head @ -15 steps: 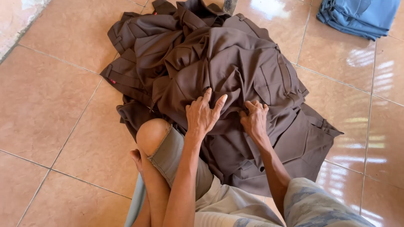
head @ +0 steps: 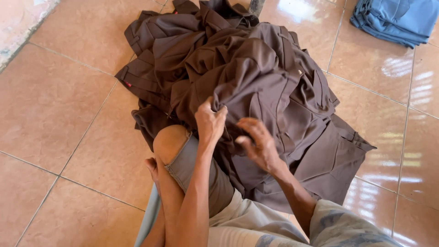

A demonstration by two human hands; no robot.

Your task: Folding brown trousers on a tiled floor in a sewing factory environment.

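The heap of dark brown garments (head: 238, 77) lies on the tiled floor (head: 59, 105) right in front of the person, piled loosely above and beyond the fingers, with flat layers spreading out below and to the right of them. The biggest risk, as I judge it, is the heap itself — the folds are tangled into one another, so a tug on one piece could drag neighbouring pieces along and topple the pile toward the bent knee (head: 170, 139) just left of the fingers. A smaller risk is the grip: the left hand (head: 209, 120) has its fingers clenched on a bunched fold of brown cloth, pinching only an edge, and smooth fabric held that way might slip free. The right hand (head: 258, 144) sits just beside it with fingers curled loosely over the cloth, touching but, as far as can be seen, not gripping anything firmly. A stack of folded blue garments (head: 395, 20) lies well apart, far up and to the right of the fingers. Compared with half a second earlier, the left hand has gone from lying spread and flat on the cloth to a closed fist raising a fold — and the right hand has lifted and shifted closer to it.
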